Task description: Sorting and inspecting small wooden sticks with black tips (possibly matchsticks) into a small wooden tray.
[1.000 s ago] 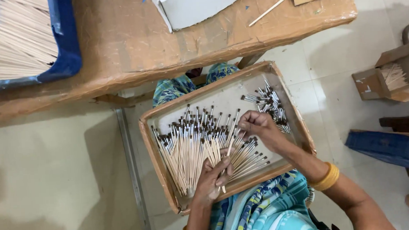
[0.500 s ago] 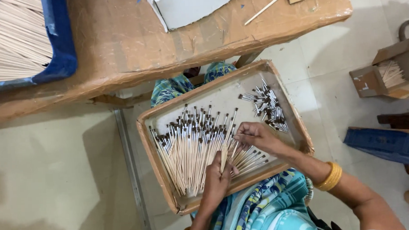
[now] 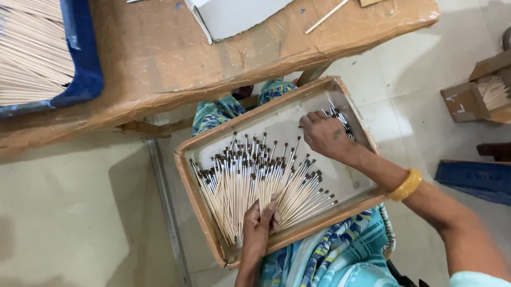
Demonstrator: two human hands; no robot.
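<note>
Head view, from left to right: a blue tray [image 3: 85, 65] of bare wooden sticks [image 3: 16, 56] sits on the cardboard-topped table [image 3: 166, 67], cut off at the frame's edge, so its full load cannot be seen. Below the table, a shallow cardboard tray [image 3: 198, 215] rests on the person's lap, tilted so that the dark-tipped brush sticks [image 3: 251, 181] fan out flat and stay in reach of both hands. The left hand [image 3: 259, 226] lies on the near ends of the fan, fingers curled over a few handles and pinning them; just how many it grips is hidden under the palm. The right hand [image 3: 327, 136] reaches to the tray's far corner, fingers bent down onto a small heap of metal ferrules [image 3: 341, 118]; whether it has pinched one cannot be told. At far right an open carton [image 3: 472, 97] holds more sticks, too small to make out.
</note>
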